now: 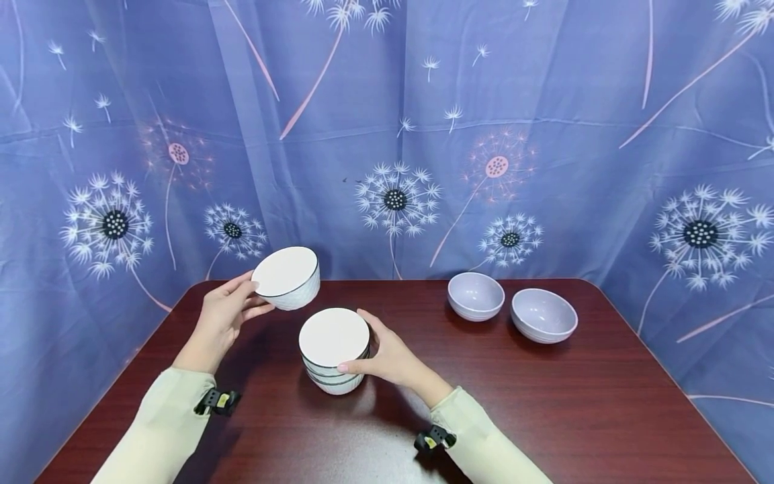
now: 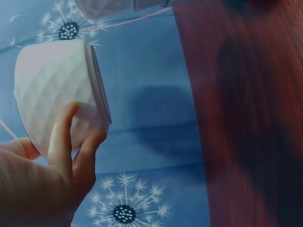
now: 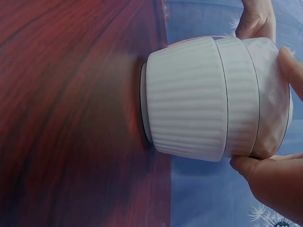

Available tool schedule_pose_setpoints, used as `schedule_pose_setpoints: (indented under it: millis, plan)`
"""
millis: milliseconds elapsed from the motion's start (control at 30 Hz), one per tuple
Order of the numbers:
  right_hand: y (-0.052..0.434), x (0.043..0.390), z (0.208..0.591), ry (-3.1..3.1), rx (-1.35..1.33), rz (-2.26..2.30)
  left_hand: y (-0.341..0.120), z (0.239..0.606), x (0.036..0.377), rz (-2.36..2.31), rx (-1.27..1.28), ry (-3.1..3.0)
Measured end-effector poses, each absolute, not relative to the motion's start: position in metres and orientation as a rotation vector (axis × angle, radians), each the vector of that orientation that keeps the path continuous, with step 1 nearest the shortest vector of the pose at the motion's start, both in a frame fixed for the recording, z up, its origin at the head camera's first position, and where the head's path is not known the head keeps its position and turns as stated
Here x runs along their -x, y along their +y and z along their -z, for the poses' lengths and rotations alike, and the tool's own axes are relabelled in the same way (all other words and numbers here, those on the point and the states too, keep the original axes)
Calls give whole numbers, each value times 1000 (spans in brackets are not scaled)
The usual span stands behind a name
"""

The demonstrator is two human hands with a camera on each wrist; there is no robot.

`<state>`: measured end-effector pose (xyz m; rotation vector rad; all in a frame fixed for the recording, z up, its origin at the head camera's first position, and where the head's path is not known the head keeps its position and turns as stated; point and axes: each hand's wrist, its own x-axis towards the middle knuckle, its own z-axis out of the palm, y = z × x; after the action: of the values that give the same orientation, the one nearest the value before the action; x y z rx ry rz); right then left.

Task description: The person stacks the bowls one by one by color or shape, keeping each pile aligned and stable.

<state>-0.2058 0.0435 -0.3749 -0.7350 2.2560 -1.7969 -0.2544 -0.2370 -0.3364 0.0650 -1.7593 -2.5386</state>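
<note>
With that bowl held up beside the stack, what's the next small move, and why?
Probably bring the raised bowl, held in the left hand, over the stack and lower it in: the top bowl looks empty, and the right hand grips the stack near its top, seemingly steadying it.

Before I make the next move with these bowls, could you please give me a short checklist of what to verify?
1. Left hand holding its white bowl: ok, gripped at the side.
2. White bowl level: not ok, it is tilted.
3. White bowl directly over the bowl stack: not ok, it is off to the left in the head view.
4. Bowl stack steadied: ok, the right hand grips near its top.
5. Lavender bowls clear of both hands: ok, standing apart.
6. Grip firmness: cannot tell.
</note>
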Motion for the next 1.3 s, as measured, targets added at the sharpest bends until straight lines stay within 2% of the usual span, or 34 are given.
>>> schedule_pose_setpoints:
  millis: [567,1300]
  plan:
    - [42,207,381,2254,713,1831,-220,326,241,2530,-34,-1890]
    - [48,215,386,2118,761,1864,-199,330,225,2484,138,-2076]
